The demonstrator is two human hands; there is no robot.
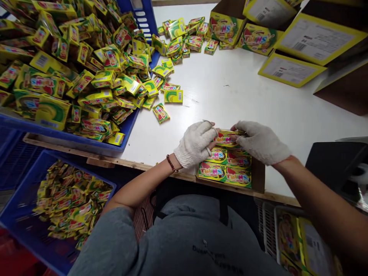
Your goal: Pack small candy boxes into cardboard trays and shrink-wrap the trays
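In the head view, an open brown carton (258,178) lies at the table's front edge with rows of small yellow-green TWINS boxes (212,170) inside. At its far end one more TWINS box (224,138) is between my two hands. My left hand (196,143), in a white knit glove with bare fingertips, is closed on that box's left end. My right hand (260,142), gloved likewise, pinches its right end. The fingers partly hide the box and the carton's far rim.
A blue crate (126,142) heaped with small boxes stands at left, some spilled onto the white table (201,103). A lower blue crate (17,207) holds smaller packets. Larger TWINS cartons (293,69) stand at back right. A black object (330,165) is at right.
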